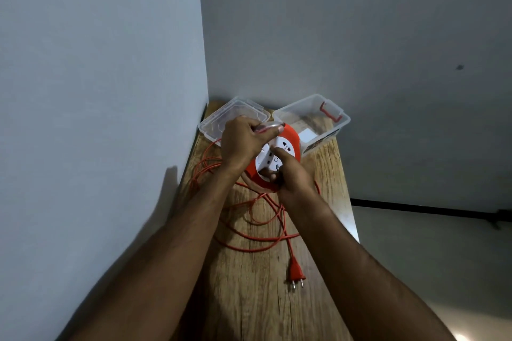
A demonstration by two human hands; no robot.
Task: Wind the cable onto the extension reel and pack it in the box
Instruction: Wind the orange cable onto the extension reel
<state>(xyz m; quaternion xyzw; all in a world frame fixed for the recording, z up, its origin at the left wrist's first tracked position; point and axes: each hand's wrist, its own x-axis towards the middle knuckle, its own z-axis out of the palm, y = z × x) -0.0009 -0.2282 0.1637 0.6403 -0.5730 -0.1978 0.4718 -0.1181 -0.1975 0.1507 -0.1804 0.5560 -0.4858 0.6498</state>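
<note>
Two bare forearms come up from the bottom edge, no sleeves in view as far as the elbows. Left hand and right hand: no gloves, no watch or band at either wrist. Rings cannot be told; fingers partly hidden.

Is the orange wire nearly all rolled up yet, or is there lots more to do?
Lots more. Done: the box sits open, its lid off beside it. In hand: the left hand grips the reel's clear handle and the right hand holds the reel by its white face. Left: most of the cable lies in loose loops on the table, with the plug at the end. Then the reel goes in the box.
</note>
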